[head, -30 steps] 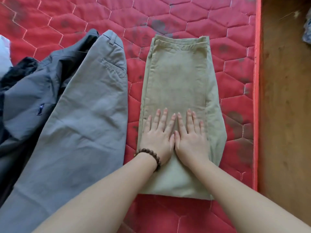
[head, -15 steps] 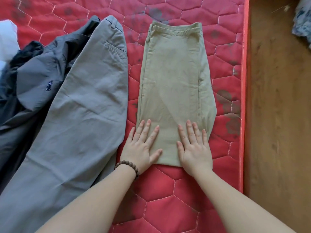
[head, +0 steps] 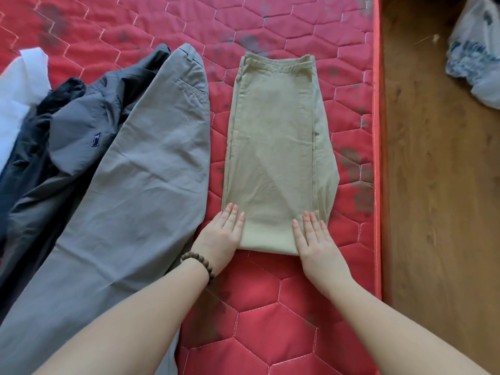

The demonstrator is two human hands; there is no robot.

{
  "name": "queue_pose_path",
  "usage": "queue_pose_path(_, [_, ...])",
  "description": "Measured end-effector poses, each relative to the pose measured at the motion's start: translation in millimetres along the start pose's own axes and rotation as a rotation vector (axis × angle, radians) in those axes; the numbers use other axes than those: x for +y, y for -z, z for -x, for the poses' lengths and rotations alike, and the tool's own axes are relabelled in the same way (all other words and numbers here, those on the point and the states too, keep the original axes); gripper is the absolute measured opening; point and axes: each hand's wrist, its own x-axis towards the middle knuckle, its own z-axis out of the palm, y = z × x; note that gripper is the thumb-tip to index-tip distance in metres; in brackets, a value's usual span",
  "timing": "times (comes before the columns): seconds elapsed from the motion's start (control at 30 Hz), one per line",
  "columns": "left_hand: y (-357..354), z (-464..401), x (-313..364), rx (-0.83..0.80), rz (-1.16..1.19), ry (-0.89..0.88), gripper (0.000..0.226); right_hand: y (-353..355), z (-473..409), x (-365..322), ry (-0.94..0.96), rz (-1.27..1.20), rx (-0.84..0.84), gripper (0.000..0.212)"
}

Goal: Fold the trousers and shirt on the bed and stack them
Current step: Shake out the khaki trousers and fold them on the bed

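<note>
While lying long-axis toward twelve o'clock on the red quilted mattress [head: 270,307], folded khaki trousers [head: 278,147], near corners being pressed by flat, open, ungripping left hand [head: 220,236] and right hand [head: 316,239].

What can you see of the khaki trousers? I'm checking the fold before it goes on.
The khaki trousers are folded into a long, neat rectangle, waistband at the far end, with a side seam down the right. The cloth looks like cotton twill, lightly creased. They lie flat on the red quilted mattress, apart from the grey trousers beside them. The left hand and right hand rest flat on the near corners.
</note>
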Motion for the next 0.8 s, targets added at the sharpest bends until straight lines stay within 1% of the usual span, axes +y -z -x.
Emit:
queue_pose_path(0.1, [6, 9, 2, 0.042, 0.006, -0.007, 0.049, 6, 6, -9, -0.035, -0.042, 0.113, 0.055])
queue_pose_path(0.2, [13, 30, 9, 0.097, 0.009, -0.008, 0.050, 10, 25, -13, -0.020, -0.080, 0.219, 0.054])
queue_pose_path(0.27, [18, 50, 19, 0.126, 0.020, 0.008, 0.050, 16, 45, -17, -0.010, -0.107, 0.252, 0.049])
queue_pose_path(0.33, [25, 73, 35, 0.136, 0.054, 0.039, 0.048, 21, 73, -22, -0.034, -0.188, 0.215, 0.040])
queue_pose_path(0.4, [38, 98, 51, 0.166, 0.115, 0.081, 0.038, 25, 100, -25, -0.073, -0.308, 0.100, 0.036])
queue_pose_path(0.43, [43, 110, 59, 0.185, 0.174, 0.099, 0.034, 27, 114, -26, -0.094, -0.371, 0.044, 0.032])
queue_pose_path(0.47, [46, 122, 66, 0.180, 0.278, 0.132, 0.035, 28, 128, -27, -0.124, -0.447, -0.004, 0.027])
queue_pose_path(0.5, [49, 135, 73, 0.144, 0.433, 0.195, 0.035, 31, 143, -29, -0.163, -0.548, -0.030, 0.024])
queue_pose_path(0.57, [62, 159, 89, 0.039, 0.827, 0.420, 0.027, 38, 175, -32, -0.229, -0.754, 0.002, 0.025])
queue_pose_path(0.6, [72, 168, 95, 0.019, 0.985, 0.534, 0.023, 44, 188, -34, -0.247, -0.831, 0.031, 0.026])
queue_pose_path(0.63, [83, 175, 100, 0.015, 1.108, 0.610, 0.022, 52, 200, -36, -0.253, -0.888, 0.057, 0.026])
queue_pose_path(0.67, [94, 181, 103, 0.016, 1.204, 0.641, 0.025, 60, 209, -38, -0.254, -0.935, 0.077, 0.025])
queue_pose_path(0.73, [114, 188, 102, 0.012, 1.300, 0.643, 0.027, 77, 220, -40, -0.265, -1.052, 0.098, 0.025])
queue_pose_path(0.8, [133, 188, 95, 0.030, 1.384, 0.670, 0.019, 99, 220, -40, -0.285, -1.193, 0.112, 0.024])
